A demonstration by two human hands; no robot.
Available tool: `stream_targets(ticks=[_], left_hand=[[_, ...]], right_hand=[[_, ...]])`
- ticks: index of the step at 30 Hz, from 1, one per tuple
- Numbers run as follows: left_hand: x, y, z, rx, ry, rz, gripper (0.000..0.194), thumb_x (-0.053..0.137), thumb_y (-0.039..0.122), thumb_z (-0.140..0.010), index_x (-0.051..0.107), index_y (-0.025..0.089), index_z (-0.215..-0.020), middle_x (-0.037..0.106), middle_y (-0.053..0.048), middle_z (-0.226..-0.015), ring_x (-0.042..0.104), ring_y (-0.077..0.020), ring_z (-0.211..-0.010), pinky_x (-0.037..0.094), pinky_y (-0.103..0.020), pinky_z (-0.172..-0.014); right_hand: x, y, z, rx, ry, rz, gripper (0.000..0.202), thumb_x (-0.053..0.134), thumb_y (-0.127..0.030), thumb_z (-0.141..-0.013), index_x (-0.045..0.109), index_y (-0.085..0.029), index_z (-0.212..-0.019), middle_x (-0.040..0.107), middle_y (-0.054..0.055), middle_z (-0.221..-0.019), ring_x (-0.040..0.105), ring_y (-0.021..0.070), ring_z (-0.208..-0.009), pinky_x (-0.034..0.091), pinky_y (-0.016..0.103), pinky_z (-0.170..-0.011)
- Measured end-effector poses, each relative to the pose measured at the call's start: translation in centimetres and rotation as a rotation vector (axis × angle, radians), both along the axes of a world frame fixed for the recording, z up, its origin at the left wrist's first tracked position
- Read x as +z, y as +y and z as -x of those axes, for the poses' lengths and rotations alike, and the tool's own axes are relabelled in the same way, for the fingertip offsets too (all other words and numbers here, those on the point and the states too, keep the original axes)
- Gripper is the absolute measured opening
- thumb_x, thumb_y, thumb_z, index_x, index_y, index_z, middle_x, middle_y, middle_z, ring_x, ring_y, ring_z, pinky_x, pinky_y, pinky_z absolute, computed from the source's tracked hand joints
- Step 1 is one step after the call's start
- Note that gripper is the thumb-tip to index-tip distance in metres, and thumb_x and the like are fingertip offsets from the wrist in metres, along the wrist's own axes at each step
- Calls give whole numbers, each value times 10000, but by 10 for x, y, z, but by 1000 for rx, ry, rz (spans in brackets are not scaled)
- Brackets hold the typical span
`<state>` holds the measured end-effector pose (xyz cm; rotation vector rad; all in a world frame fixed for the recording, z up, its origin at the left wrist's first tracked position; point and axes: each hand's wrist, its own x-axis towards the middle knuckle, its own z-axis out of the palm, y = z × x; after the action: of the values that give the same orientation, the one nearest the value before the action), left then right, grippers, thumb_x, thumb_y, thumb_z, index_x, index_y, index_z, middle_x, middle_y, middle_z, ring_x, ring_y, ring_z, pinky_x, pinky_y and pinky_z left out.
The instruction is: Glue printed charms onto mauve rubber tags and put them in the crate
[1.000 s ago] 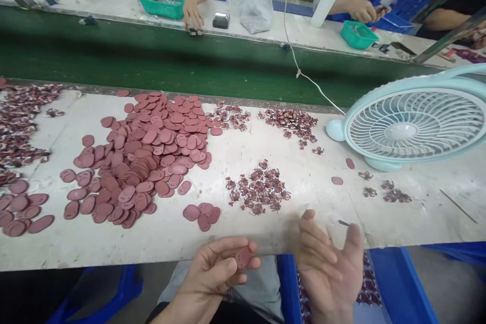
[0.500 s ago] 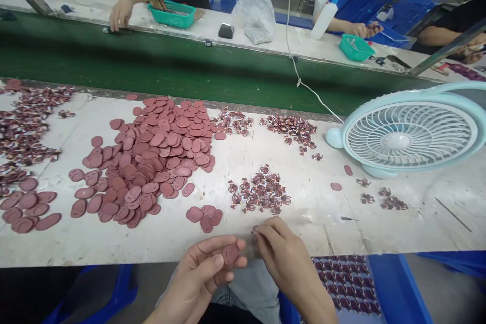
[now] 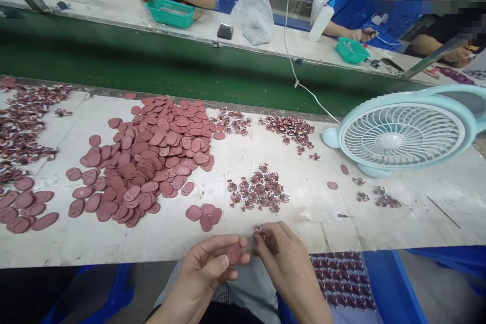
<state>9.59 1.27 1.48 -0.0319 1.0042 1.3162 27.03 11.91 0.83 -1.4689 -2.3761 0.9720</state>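
Observation:
My left hand (image 3: 212, 266) pinches one maroon oval piece (image 3: 234, 253) between thumb and fingers at the near table edge. Just to its right, my right hand (image 3: 283, 258) holds a small patterned charm (image 3: 259, 233) at its fingertips, close to the oval. A large heap of maroon ovals (image 3: 152, 154) covers the table to the left. A small pile of patterned charms (image 3: 259, 192) lies just beyond my hands, and three ovals (image 3: 205, 213) sit beside it.
A pale blue desk fan (image 3: 402, 134) stands at the right with its white cable (image 3: 304, 86) crossing the green conveyor (image 3: 152, 66). More charms lie at far left (image 3: 23, 121). A blue bin of finished pieces (image 3: 345, 281) sits below. Other people work across the belt with green baskets (image 3: 169, 12).
My right hand swung in from the right, where it was open, and now holds a charm beside the oval in my left hand. The view shifted slightly.

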Motion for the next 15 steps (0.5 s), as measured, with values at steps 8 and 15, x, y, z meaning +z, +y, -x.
stream_targets(ticks=[8, 15], left_hand=[[-3, 1, -3, -15, 42, -18, 316, 902, 370, -769, 848, 225, -1045, 830, -124, -1176, 779, -244, -1004, 562, -225, -723], [-2, -1, 1, 3, 78, 9, 372, 931, 406, -725, 847, 214, -1032, 844, -122, -1104, 781, -257, -979, 572, -243, -720]], right_hand=[[-7, -5, -3, -84, 147, 110, 202, 607, -398, -983, 662, -232, -881, 728, 31, -805, 695, 209, -697, 568, 339, -651], [-7, 6, 11, -18, 130, -139, 231, 598, -418, -1003, 699, -250, -1126, 723, 43, -967, 687, 182, -733, 557, 311, -673]])
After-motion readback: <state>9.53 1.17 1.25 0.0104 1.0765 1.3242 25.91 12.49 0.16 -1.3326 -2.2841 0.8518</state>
